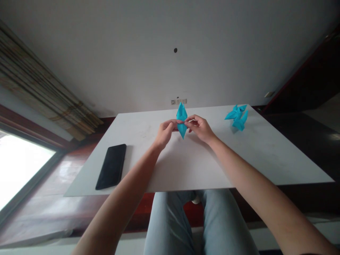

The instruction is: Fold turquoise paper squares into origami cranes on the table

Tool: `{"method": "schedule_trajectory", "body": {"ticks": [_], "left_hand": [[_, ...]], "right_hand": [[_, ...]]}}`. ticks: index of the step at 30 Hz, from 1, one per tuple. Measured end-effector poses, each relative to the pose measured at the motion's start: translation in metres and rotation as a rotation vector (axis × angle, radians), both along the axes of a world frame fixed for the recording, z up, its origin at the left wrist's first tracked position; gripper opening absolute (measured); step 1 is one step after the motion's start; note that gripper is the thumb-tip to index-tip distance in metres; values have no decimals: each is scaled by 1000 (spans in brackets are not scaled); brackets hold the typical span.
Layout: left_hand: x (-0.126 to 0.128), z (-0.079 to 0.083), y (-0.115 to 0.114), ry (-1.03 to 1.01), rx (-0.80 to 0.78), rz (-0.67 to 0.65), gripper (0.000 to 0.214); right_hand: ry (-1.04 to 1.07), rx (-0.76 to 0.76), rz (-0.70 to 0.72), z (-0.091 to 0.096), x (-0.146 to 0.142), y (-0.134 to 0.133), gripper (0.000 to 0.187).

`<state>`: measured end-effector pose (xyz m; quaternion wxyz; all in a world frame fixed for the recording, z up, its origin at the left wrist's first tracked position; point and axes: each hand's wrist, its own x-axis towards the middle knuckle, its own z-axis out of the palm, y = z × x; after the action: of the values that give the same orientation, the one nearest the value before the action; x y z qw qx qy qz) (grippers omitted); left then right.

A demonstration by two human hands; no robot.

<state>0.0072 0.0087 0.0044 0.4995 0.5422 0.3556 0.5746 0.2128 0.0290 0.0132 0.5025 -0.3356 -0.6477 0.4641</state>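
Blue folded paper piece point(182, 119), upright at frame centre above the white table point(186, 166), is pinched at mid-height from both sides. The left hand point(166, 130) and right hand point(201, 128) each close their fingertips on it, forearms stretched forward and converging. One black phone point(111, 166) lies lower left. A cluster of blue folded shapes point(237, 117), count unclear, sits upper right.

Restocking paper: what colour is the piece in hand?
Turquoise blue; the paper shows best in the head view.
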Motion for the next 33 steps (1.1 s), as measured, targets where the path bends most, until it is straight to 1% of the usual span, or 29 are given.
{"method": "schedule_trajectory", "body": {"ticks": [4, 5, 9, 13, 15, 17, 20, 23, 25, 28, 29, 31, 33], "left_hand": [[0, -2, 1, -29, 20, -39, 59], [0, -3, 1, -48, 20, -49, 63], [-1, -5, 0, -44, 11, 3, 63], [-1, -8, 2, 61, -12, 16, 56], [0, -8, 3, 101, 22, 26, 52], [1, -7, 4, 92, 59, 30, 49], [2, -4, 4, 38, 50, 11, 51], [3, -4, 3, 12, 24, -20, 60], [3, -5, 2, -2, 7, -29, 70], [3, -7, 1, -44, -20, -13, 82], [3, -8, 1, -58, -19, -10, 84], [3, -8, 1, -73, -8, -21, 82], [3, -8, 2, -80, 8, -40, 76]], "right_hand": [[81, -28, -4, -1, -2, 1, 74], [87, -48, 6, -1, -2, 2, 76], [57, -93, 57, -1, -2, 2, 69], [40, -67, 68, -2, -3, 0, 63], [19, -49, 62, -2, -3, 0, 59], [-14, -31, 42, -2, -2, 0, 56], [-74, 27, -9, -1, 0, 1, 47], [-123, 134, -62, -2, 1, 1, 37], [-99, 166, -93, -4, 1, 1, 38], [-20, 140, -102, -9, 0, 3, 53], [-9, 131, -95, -11, -1, 4, 55], [-16, 118, -78, -13, -1, 7, 53], [-31, 117, -69, -14, 0, 8, 48]]}}
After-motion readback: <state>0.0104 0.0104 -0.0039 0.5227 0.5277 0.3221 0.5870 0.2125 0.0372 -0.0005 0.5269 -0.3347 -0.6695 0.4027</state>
